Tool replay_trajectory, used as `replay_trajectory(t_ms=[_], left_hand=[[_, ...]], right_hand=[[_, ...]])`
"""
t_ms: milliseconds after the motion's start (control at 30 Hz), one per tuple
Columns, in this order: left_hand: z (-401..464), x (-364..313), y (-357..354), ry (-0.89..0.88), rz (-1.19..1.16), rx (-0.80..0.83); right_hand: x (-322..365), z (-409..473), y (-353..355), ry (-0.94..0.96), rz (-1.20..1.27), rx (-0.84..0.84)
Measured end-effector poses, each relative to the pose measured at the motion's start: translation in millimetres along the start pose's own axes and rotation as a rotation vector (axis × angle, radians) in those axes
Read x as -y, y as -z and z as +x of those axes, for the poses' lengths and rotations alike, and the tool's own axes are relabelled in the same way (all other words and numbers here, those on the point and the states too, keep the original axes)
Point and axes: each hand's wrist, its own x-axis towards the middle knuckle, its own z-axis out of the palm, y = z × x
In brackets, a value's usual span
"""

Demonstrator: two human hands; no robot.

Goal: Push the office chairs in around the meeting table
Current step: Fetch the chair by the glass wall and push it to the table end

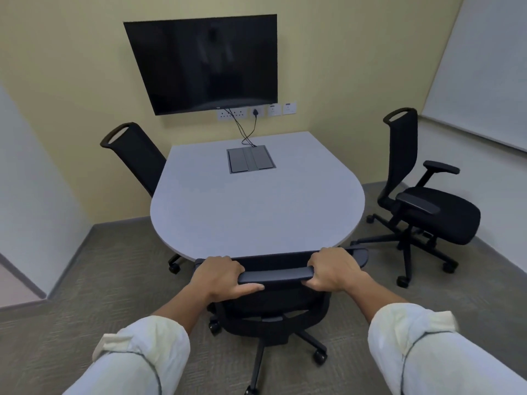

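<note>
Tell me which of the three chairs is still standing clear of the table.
The right-hand chair: its whole seat and base show, turned away from the table. The left chair is tucked in; both hands grip the near chair.

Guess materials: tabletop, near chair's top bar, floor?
Tabletop: likely laminate, matte pale grey, uniform, no grain. Top bar: looks like smooth moulded plastic, dark with slight sheen; both hands grip it. Floor: probably low-pile carpet, grey-brown, woven texture.
</note>
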Motion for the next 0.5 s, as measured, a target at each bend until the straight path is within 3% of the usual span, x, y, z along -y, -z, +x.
replay_trajectory(t_ms=[167,267,500], left_hand=[[-5.9,-11.5,16.1,0.025,0.008,0.106],[-4.8,-19.6,29.6,0.026,0.034,0.055],[62.6,-56.6,91.1,0.126,0.073,-0.109]], right_hand=[[-0.3,-14.3,5.9,0.118,0.142,-0.042],[-13.5,-22.0,13.6,0.207,0.242,-0.12],[-81.7,-16.1,65.0,0.054,0.267,-0.303]])
